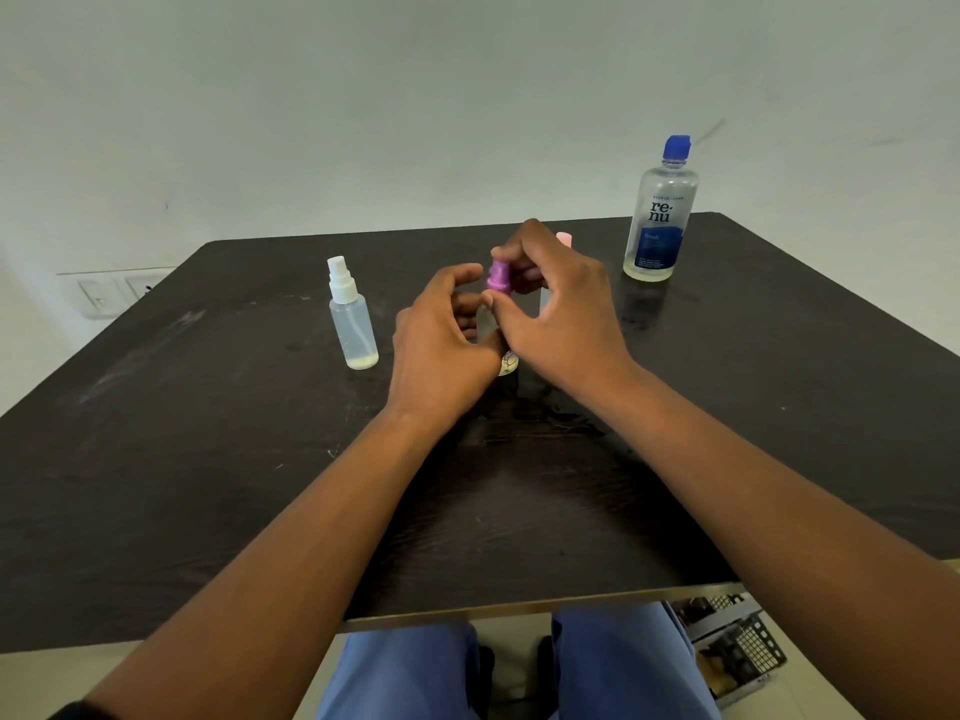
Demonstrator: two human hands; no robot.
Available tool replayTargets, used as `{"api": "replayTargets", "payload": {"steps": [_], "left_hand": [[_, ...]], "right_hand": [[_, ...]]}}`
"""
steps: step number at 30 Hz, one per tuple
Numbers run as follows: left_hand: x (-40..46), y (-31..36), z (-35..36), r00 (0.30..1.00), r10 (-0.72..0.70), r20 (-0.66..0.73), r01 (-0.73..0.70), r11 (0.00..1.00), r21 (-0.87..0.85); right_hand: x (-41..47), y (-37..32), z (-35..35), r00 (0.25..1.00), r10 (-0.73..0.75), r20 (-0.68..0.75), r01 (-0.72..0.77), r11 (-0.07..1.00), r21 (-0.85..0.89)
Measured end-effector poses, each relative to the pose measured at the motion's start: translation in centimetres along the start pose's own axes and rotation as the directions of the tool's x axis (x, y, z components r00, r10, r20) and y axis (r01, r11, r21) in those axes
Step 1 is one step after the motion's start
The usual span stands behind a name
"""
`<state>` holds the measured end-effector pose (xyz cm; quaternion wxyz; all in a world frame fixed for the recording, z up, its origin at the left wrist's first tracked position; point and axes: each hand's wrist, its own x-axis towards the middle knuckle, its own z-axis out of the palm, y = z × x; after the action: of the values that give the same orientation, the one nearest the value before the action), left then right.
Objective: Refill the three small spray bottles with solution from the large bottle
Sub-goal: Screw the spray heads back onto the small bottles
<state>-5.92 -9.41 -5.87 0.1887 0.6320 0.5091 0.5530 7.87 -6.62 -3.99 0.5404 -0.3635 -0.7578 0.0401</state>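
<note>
Our left hand [441,340] curls around the small bottle [508,362]; our right hand [556,314] pinches its purple sprayer [500,275].

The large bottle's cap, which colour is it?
Blue; the large bottle's cap shows in the head view.

A dark wood-grain table [208,459] stands against a plain pale wall [363,96] with what may be switch plates [111,293].
</note>
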Motion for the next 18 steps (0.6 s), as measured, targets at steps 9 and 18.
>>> {"api": "replayTargets", "payload": {"steps": [9, 18], "left_hand": [[0.02, -0.13, 0.03, 1.000, 0.001, -0.003, -0.001, 1.000, 0.023], [0.05, -0.08, 0.01, 1.000, -0.014, 0.002, 0.014, 1.000, 0.010]], "right_hand": [[0.17, -0.04, 0.20, 0.999, 0.039, -0.028, -0.039, 0.999, 0.014], [0.14, -0.13, 0.32, 0.997, 0.064, -0.046, -0.061, 0.997, 0.050]]}}
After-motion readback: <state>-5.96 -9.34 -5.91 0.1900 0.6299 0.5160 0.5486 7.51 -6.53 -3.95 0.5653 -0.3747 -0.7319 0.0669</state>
